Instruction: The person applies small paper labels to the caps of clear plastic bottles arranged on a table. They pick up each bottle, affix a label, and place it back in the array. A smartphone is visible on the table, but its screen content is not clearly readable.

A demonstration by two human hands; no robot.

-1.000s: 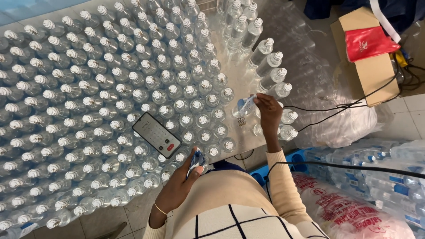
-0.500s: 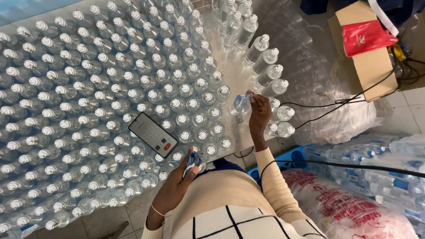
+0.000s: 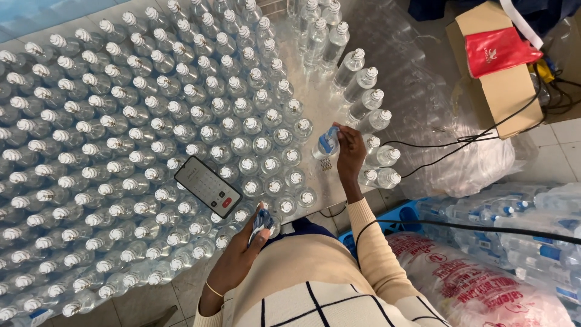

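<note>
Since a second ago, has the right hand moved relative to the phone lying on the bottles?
Yes, slightly. The right hand has drawn closer to the phone, sliding leftward along the table edge while pressing a blue label onto a bottle.

Head cam, single view, steep look-down from above the wearer.

Lens sits over the chest, facing down and fwd across the table (image 3: 321,115); wearer's torso fills bottom edge, both hands in mid-frame at arm's reach. Capped clear bottles (image 3: 121,145) spread over left and centre, far rows running out the top-left. Right side takes in floor, a cardboard box (image 3: 508,91) and wrapped bottle packs (image 3: 520,224). No 2nd view, so no overlap.
</note>
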